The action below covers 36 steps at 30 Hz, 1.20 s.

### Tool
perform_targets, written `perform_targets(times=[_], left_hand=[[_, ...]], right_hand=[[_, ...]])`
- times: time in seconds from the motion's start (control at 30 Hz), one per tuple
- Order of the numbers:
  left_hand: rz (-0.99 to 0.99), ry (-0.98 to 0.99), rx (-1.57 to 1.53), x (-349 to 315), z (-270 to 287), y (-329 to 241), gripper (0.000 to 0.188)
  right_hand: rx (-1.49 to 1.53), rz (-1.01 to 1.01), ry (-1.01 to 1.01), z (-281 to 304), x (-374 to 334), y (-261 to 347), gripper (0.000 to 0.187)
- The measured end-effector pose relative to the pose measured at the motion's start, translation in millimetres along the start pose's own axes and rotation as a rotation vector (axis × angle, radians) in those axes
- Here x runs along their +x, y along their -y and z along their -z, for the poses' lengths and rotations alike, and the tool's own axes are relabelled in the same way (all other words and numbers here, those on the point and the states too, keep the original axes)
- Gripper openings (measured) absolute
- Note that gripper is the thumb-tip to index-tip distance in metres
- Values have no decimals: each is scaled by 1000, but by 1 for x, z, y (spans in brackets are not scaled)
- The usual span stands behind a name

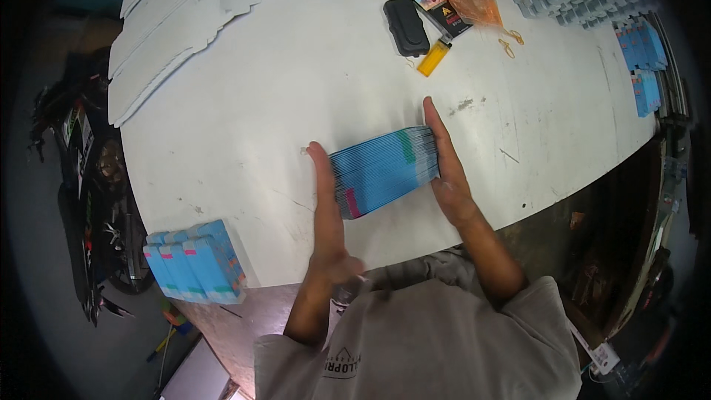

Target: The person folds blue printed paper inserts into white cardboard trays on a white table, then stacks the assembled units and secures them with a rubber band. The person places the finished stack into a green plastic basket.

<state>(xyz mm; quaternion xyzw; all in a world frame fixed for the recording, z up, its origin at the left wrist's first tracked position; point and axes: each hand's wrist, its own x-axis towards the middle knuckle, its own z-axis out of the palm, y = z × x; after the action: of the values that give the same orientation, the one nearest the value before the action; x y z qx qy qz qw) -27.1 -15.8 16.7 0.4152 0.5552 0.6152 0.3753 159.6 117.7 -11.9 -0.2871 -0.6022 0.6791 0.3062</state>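
A thick stack of flat blue cartons (389, 172), with green and pink marks along its edges, is held between my two hands above the white table. My left hand (326, 196) lies with its palm against the stack's left end, fingers straight. Against the right end presses my right hand (446, 159), its fingers stretched out and pointing away from me. The stack sits slightly tilted, its right end farther from me than its left. Parts of both palms are hidden by the stack.
Blue carton bundles (194, 263) stand at the table's near left corner; more bundles (641, 67) sit at the right edge. White sheets (167, 26) cover the far left. A black case (406, 26), yellow lighter (434, 58) and orange plastic bag (472, 0) lie farther back. A motorcycle (81, 200) stands left.
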Motion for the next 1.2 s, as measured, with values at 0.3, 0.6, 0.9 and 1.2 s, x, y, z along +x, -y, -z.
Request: perform_targets(times=[0.3,0.6,0.9,1.2], left_hand=[[77,-96,-6,26,10,-7,151],[18,-56,-34,14,6,-4,156],[6,-68,-30,21,-10,-7,122],[-44,24,138,34,-7,-3,122]], right_hand=[[-118,131,134,-36,-27,-8,125],[138,-44,-163,9,-6,8,78],[-239,-363,-133,36,33,42,30],[-133,-597,168,63,78,57,21]])
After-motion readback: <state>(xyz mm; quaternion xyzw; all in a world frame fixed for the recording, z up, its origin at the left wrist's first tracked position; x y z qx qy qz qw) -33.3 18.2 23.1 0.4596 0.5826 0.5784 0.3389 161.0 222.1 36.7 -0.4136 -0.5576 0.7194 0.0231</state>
